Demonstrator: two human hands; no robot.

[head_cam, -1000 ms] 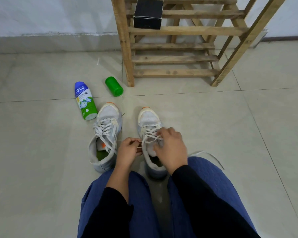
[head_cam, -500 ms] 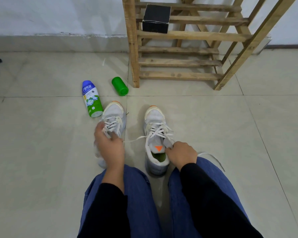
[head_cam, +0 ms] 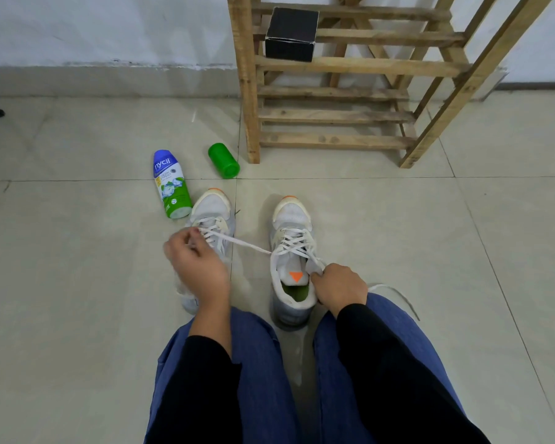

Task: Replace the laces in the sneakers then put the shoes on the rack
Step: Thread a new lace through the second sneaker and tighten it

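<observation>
While left hand (head_cam: 199,267) and right hand (head_cam: 338,288) hold one lace (head_cam: 250,245), two sneakers (head_cam: 291,216) stand.

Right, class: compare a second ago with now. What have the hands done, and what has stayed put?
The left hand, pinching the lace, has pulled leftward away from the right sneaker, drawing the lace taut across the left sneaker. The right hand slid from the lacing back to that shoe's opening and grips it there. Both sneakers, the bottle, green cap, rack and black box stayed put.
</observation>
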